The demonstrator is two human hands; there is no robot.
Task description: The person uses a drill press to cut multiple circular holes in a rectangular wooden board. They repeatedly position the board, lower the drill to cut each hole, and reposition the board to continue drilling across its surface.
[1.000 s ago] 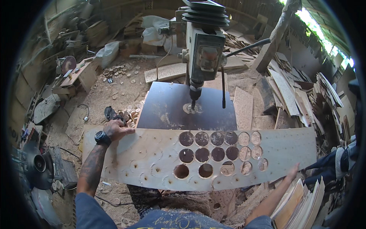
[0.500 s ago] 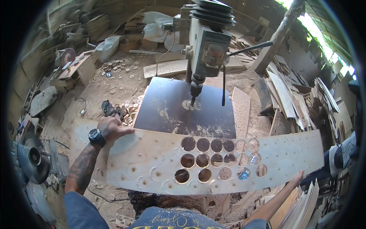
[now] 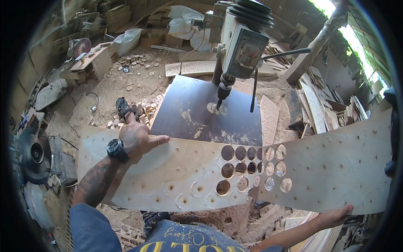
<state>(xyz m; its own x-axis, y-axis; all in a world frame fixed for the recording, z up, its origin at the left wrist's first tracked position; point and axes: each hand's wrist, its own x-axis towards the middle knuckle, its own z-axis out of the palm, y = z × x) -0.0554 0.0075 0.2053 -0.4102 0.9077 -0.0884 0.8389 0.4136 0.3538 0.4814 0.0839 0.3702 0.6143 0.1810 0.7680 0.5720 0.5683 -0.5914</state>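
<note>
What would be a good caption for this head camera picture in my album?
Both hands, left hand and right hand, hold a long pale plywood sheet with round holes before a grey drill press.

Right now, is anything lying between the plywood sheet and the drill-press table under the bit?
Nothing solid shows. The plywood sheet, held by the left hand and right hand, sits at the near edge of the drill-press table; only sawdust lies below the bit.

We hold a long plywood sheet [image 3: 180, 176], cut with round holes [image 3: 252, 166], in front of the drill press [image 3: 239, 50] and its dark table [image 3: 189, 113]. Our left hand [image 3: 136, 140] grips its far edge; our right hand [image 3: 333, 217] supports the near edge from below.
</note>
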